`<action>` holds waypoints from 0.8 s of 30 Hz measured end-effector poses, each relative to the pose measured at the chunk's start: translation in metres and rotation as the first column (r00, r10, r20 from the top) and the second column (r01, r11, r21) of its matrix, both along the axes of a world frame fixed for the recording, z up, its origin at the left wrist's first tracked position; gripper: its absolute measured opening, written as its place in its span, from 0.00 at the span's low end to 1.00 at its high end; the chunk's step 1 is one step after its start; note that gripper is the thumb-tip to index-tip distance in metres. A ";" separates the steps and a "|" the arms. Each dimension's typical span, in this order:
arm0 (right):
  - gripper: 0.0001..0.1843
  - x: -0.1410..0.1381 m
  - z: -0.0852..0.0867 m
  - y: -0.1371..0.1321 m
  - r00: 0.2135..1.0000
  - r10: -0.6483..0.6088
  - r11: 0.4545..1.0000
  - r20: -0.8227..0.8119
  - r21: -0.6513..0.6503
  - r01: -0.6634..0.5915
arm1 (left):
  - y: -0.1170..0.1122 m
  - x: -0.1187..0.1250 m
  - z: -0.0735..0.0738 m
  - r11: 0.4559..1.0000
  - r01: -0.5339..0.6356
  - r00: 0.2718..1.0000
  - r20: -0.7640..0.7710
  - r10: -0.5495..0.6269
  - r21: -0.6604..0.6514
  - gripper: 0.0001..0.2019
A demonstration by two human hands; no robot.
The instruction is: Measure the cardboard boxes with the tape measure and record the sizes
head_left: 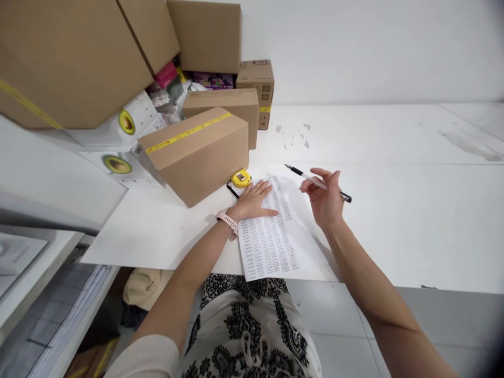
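My left hand (255, 201) lies flat with spread fingers on a white sheet of paper (263, 254) covered in columns of handwritten entries. The sheet's near edge hangs slightly over the table's front edge. Raised to the right of the paper, my right hand (326, 202) holds a pen (298, 172) with a black grip, its tip pointing up and left, away from the sheet. Just beyond my left fingertips sits a yellow tape measure (241, 178), against the corner of a taped cardboard box (205, 157).
More cardboard boxes (208, 37) are piled at the back left, above white boxes with avocado pictures (122, 123). The white table (413, 220) stretches right along the wall. Below on the left are a shelf (43, 283) and a beige hat (144, 286).
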State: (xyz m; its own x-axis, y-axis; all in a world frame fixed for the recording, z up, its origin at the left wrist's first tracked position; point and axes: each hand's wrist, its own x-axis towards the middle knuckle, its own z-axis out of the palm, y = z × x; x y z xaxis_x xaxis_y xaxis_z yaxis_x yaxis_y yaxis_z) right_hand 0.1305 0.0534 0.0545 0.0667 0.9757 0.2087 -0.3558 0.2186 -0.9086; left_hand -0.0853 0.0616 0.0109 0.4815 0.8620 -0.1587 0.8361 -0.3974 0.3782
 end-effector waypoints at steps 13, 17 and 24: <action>0.26 0.004 -0.035 -0.035 0.992 0.013 0.973 0.122 -0.231 0.016 | -0.010 0.015 0.008 0.999 -0.009 1.000 0.004 0.009 0.040 0.40; 0.23 0.016 -0.040 -0.049 0.950 0.128 0.964 0.285 -0.259 -0.052 | -0.022 0.026 0.006 0.998 -0.030 0.999 0.022 0.029 0.055 0.37; 0.17 0.032 -0.046 -0.059 0.835 0.194 0.971 0.515 -0.224 -0.088 | -0.033 0.039 0.009 0.997 -0.082 0.996 0.041 0.081 0.005 0.46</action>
